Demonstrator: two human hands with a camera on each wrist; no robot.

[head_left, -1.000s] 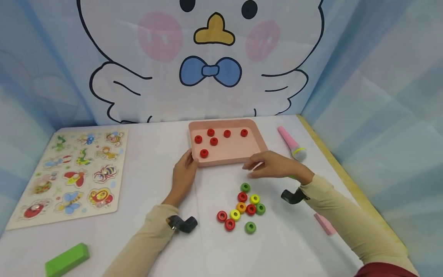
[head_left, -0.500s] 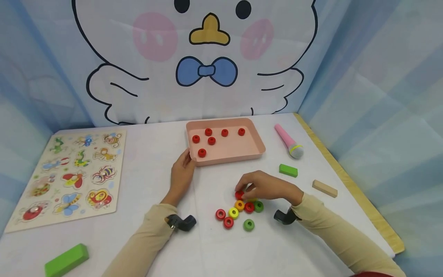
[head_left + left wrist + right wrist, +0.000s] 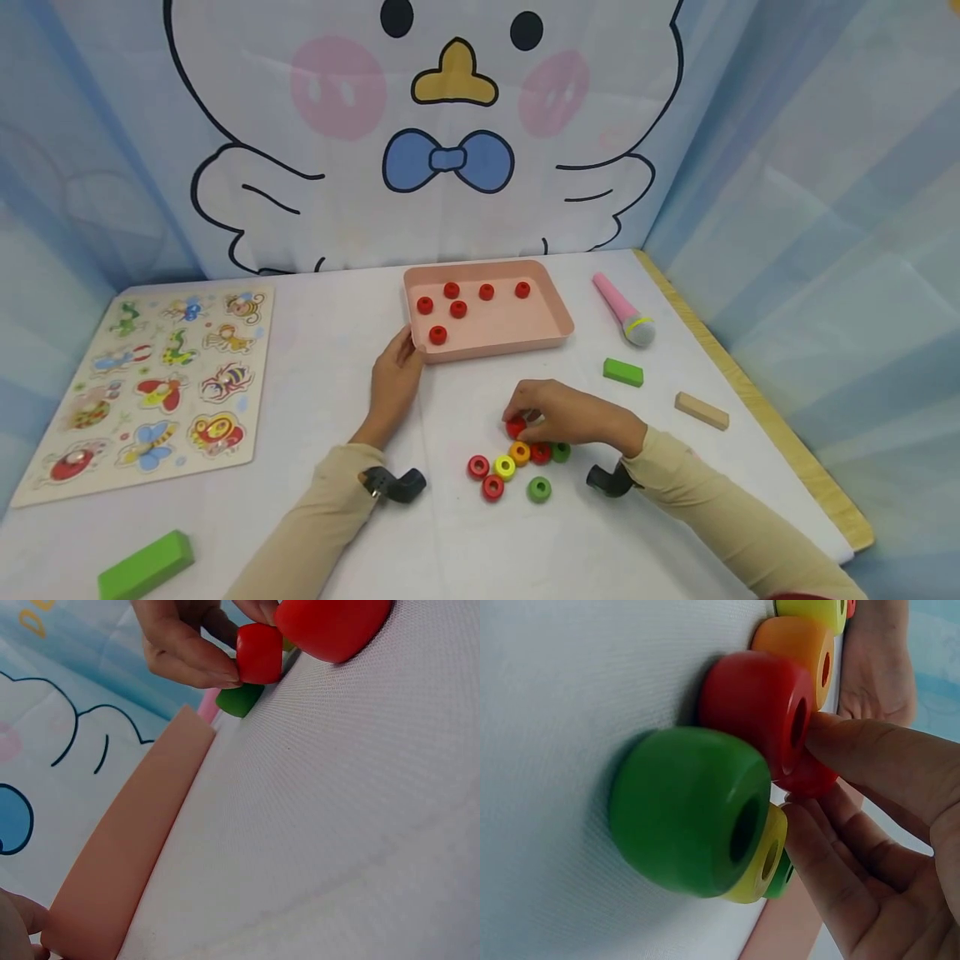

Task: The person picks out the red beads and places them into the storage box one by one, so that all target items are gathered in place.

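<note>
One red bead (image 3: pixel 259 652) pinched, wrist-view only.

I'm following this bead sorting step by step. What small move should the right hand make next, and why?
Probably lift the red bead and carry it to the pink tray: the right hand already pinches it, the tray holds only red beads, and the left hand steadies its corner.

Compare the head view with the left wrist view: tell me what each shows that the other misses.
Only the head view shows the six red beads inside the pink tray, the insect puzzle board, the toy microphone and the left hand touching the tray's corner. Only the left wrist view shows the tray's outer wall close up. Both show the right hand pinching a red bead.
</note>
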